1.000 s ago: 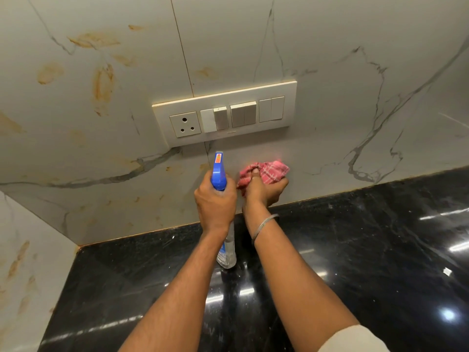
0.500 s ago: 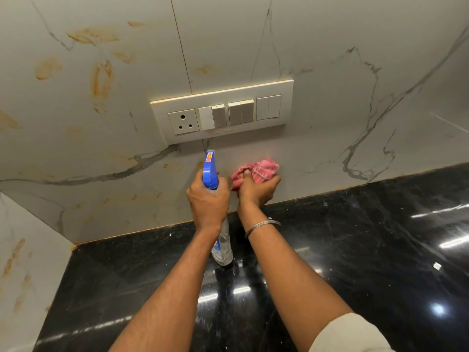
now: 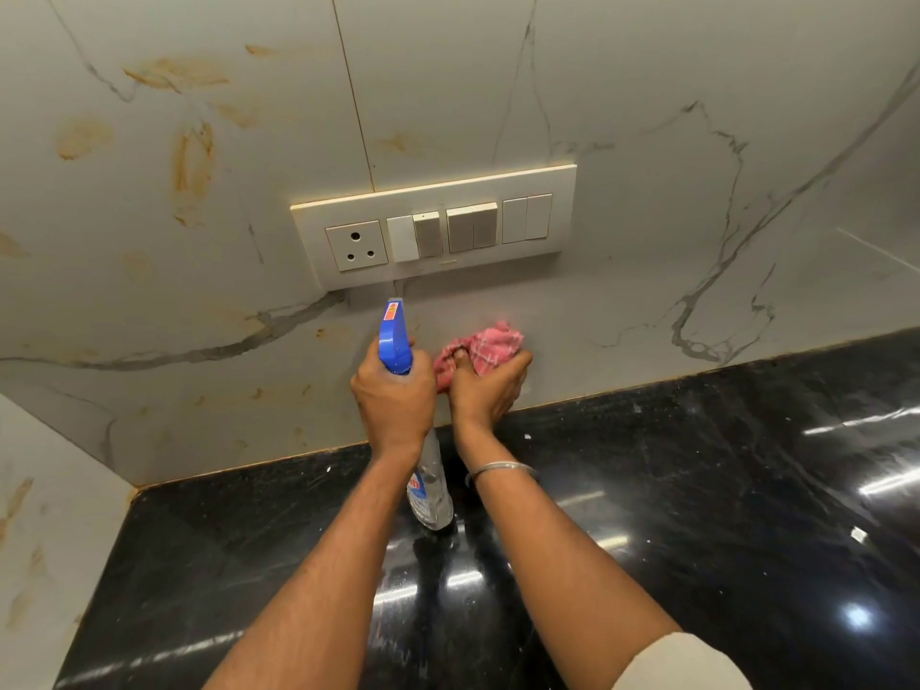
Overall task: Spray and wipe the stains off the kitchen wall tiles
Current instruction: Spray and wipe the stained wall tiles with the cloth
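Pink cloth [image 3: 493, 342] bunched in right hand [image 3: 485, 390]; left hand [image 3: 396, 403] grips spray bottle [image 3: 395, 341] below switchboard [image 3: 443, 199].

No word or number can be read in full. At the centre of the frame, the spray bottle [image 3: 432, 505] has a label [image 3: 416, 486] on its clear body with red letters and blue print, partly covered by the wrist of the left hand [image 3: 393, 400] and too blurred to read. An orange sticker [image 3: 391, 311] on its blue trigger head bears an unreadable mark. The switch plate [image 3: 562, 211] above shows a tiny illegible marking below the switches.
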